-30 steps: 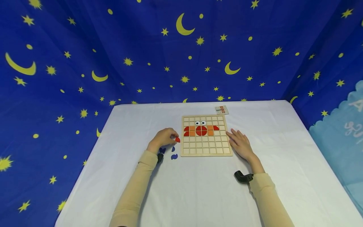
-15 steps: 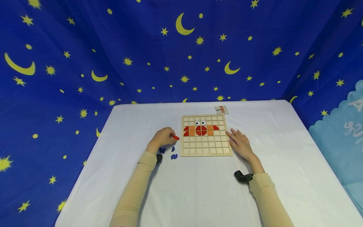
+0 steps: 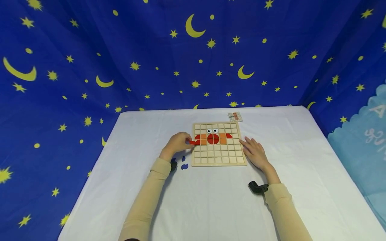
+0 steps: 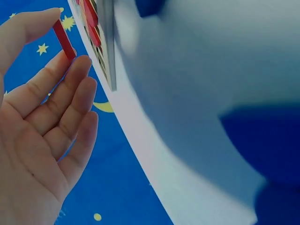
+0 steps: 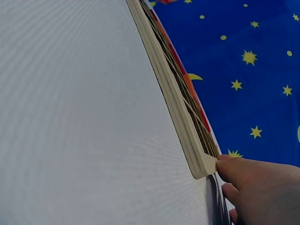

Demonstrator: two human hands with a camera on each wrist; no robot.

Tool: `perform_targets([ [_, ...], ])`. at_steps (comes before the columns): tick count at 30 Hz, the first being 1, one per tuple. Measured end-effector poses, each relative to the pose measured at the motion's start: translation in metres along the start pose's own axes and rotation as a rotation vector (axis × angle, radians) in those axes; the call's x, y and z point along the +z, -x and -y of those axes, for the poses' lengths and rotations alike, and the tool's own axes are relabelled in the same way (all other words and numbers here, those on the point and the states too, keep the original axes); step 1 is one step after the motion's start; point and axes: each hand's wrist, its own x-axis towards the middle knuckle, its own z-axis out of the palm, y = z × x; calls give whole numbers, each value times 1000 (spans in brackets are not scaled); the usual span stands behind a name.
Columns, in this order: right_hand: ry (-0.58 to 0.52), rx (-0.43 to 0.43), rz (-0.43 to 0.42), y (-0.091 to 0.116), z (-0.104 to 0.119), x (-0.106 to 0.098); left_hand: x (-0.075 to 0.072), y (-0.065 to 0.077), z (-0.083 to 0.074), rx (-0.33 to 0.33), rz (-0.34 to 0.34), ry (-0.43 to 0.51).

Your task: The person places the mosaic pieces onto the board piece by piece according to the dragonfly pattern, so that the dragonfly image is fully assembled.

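Note:
My left hand (image 3: 178,143) pinches a thin red tile (image 4: 64,40) between thumb and index finger, seen edge-on in the left wrist view. It hovers at the left edge of a wooden grid board (image 3: 220,157), beside the red tiles there. On the board lie red quarter-round tiles forming a circle (image 3: 213,139), an orange tile (image 3: 223,138) with others like it, and two eye tiles (image 3: 215,131). My right hand (image 3: 254,152) rests on the table with its fingers extended, the fingertips touching the board's right edge.
Blue tiles, one a wavy piece (image 3: 184,166), lie on the white table left of the board, some partly hidden by the left wrist. A small pattern card (image 3: 235,116) lies beyond the board's far right corner. A starry blue curtain (image 3: 156,87) hangs behind the table.
My left hand has moved right and slightly away from me, bringing the pinched red tile from beside the board to its left edge. The right hand has stayed in place.

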Motion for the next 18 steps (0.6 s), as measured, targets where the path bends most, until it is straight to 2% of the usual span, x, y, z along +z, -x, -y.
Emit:
perform_targets([
  [9, -7, 17, 2, 1, 3, -1, 3, -12, -16, 45, 0, 16],
  [18, -11, 17, 5, 1, 2, -1, 10, -26, -34, 97, 19, 117],
])
